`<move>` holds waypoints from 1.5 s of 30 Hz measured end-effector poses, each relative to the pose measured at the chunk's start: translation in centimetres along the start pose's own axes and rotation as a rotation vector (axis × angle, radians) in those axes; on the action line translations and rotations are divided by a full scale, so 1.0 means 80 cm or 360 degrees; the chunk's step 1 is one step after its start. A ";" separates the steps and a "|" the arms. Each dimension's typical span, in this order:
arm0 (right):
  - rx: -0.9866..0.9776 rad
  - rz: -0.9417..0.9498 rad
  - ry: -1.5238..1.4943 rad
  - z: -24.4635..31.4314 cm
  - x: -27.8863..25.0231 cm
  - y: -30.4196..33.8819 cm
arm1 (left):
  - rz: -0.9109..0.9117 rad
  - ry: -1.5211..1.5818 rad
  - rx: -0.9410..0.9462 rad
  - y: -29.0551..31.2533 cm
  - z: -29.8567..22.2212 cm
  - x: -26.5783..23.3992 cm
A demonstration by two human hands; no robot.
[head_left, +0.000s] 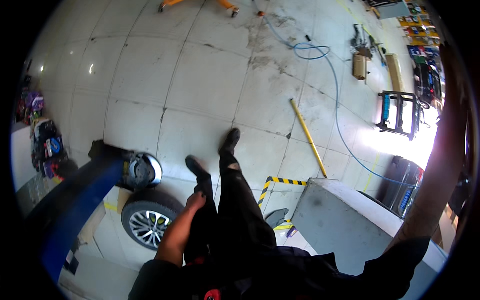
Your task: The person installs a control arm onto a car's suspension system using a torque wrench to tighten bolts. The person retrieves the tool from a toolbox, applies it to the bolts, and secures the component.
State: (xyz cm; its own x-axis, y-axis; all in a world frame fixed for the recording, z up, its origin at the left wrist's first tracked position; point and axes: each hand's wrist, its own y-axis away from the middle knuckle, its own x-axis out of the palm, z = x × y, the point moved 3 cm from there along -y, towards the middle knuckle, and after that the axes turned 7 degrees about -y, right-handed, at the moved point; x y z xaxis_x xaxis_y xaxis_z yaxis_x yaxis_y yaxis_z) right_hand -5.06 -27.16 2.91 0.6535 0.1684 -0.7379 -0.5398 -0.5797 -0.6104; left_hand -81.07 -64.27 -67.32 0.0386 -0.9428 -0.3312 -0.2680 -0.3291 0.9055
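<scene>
My left hand [196, 201] hangs beside my dark trouser leg, its fingers curled closed. Whether anything is inside them is hidden. Just left of that hand is a car wheel [149, 224] with a black tyre and silver spokes. Beyond the wheel, a round dark hub-like part [140, 171] with a shiny rim sits at the end of a long blue structure [75, 210]. My right arm stretches up along the right edge of the view. At its far end my right hand [446, 57] is dark and blurred, so its fingers cannot be made out.
A grey box-shaped block [340, 207] stands to my right, near black-and-yellow floor tape [285, 181]. A yellow pole [308, 137] and a looping blue hose [337, 95] lie on the tiles. Farther right are a black frame cart [400, 114] and a cardboard box [359, 67].
</scene>
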 end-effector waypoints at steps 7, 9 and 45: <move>0.0036 -0.0039 0.0022 0.021 -0.013 -0.009 | 0.0004 0.0100 0.0067 -0.011 0.038 0.010; 0.0064 -0.0007 0.0008 0.010 -0.006 -0.004 | 0.0028 0.0056 0.0001 0.009 0.082 0.002; 0.0059 0.0109 -0.0058 0.017 -0.034 0.012 | 0.0049 0.1086 0.0090 0.191 -0.094 -0.167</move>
State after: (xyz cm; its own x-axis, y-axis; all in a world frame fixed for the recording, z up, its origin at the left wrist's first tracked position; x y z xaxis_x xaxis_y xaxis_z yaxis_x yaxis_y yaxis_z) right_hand -8.08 -27.06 3.95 0.5951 0.1587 -0.7878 -0.6024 -0.5608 -0.5680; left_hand -78.45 -57.09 -47.11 0.6233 -0.7806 -0.0473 -0.3280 -0.3159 0.8903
